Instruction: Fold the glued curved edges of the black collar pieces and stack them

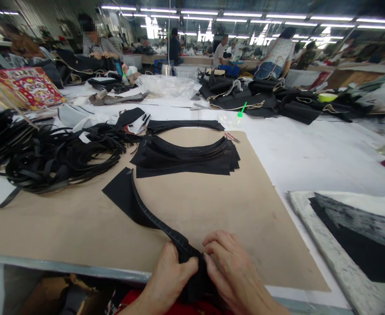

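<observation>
A curved black fabric piece with a thick stitched edge (136,205) lies on a brown paper sheet (212,210) and runs toward me. My left hand (169,280) pinches its near end at the table's front edge. My right hand (232,271) presses fingers closed on the same end from the right side. Both hands touch the piece close together.
A stack of similar curved black pieces (186,157) lies further back on the paper. A tangle of black strips (54,157) sits at left. A white board with black paint (356,236) is at right. More black material and several other people fill the back tables.
</observation>
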Demonstrator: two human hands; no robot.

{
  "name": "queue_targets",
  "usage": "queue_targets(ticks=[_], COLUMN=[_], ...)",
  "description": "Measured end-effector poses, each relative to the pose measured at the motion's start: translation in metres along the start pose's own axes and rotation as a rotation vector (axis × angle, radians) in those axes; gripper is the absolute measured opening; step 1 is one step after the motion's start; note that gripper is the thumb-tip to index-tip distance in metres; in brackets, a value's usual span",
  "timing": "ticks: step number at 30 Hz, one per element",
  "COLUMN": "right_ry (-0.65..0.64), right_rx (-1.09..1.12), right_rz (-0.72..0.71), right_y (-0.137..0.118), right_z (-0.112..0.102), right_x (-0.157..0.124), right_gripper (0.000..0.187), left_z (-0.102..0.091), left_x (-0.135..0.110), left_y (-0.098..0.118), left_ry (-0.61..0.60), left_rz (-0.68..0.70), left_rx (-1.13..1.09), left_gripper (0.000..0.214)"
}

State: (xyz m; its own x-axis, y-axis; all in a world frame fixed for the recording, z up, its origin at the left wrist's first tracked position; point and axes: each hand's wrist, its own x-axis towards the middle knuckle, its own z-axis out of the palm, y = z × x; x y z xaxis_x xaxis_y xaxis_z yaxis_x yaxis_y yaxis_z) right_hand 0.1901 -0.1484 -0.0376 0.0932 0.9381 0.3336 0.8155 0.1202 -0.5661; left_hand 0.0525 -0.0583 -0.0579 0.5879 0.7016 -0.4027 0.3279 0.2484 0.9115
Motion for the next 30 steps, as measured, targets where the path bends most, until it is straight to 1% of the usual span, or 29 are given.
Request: queue_targets(ticks=[4, 6, 8, 10, 13, 16, 18, 22, 25, 28, 30], right_ry=[-0.125, -0.169, -0.196, -0.211, -0.23, -0.239, -0.247, -0.242, -0.246, -0.22, -0.197], right_rx=[0.271, 0.384, 0.44, 0.444, 0.42, 0.401, 0.414, 0.478, 0.479, 0.39, 0.279], right_rz=[0.196, 0.269, 0.316, 0.339, 0.347, 0.348, 0.354, 0.374, 0.365, 0.307, 0.248], right_y=[0.004, 0.006, 0.007, 0.007, 0.006, 0.006, 0.005, 0.005, 0.006, 0.007, 0.005], right_z=[-0.005, -0.007, -0.009, -0.011, -0.012, -0.011, -0.01, -0.01, -0.013, -0.017, -0.018], right_x=[0.002, 0.004, 0.006, 0.008, 0.01, 0.01, 0.009, 0.008, 0.008, 0.005, 0.003], right_gripper=[0.017, 0.018, 0.018, 0.017, 0.016, 0.016, 0.016, 0.016, 0.016, 0.019, 0.026], left_z=[-0.002, -0.004, -0.006, -0.008, -0.009, -0.009, -0.008, -0.007, -0.009, -0.012, -0.014], left_x=[0.001, 0.002, 0.003, 0.003, 0.004, 0.003, 0.003, 0.004, 0.005, 0.006, 0.005], left_y=[0.002, 0.005, 0.007, 0.009, 0.01, 0.009, 0.009, 0.008, 0.007, 0.006, 0.006], left_ry=[0.007, 0.007, -0.025, -0.071, -0.102, -0.127, -0.146, -0.162, -0.187, -0.217, -0.201], left_rz=[-0.001, -0.001, -0.011, -0.011, 0.006, -0.015, -0.027, -0.006, -0.011, -0.021, -0.03], left_rx=[0.011, 0.023, 0.026, 0.008, -0.025, -0.034, -0.044, -0.075, -0.103, -0.087, -0.056], left_gripper=[0.007, 0.006, 0.006, 0.01, 0.015, 0.017, 0.018, 0.018, 0.02, 0.025, 0.03])
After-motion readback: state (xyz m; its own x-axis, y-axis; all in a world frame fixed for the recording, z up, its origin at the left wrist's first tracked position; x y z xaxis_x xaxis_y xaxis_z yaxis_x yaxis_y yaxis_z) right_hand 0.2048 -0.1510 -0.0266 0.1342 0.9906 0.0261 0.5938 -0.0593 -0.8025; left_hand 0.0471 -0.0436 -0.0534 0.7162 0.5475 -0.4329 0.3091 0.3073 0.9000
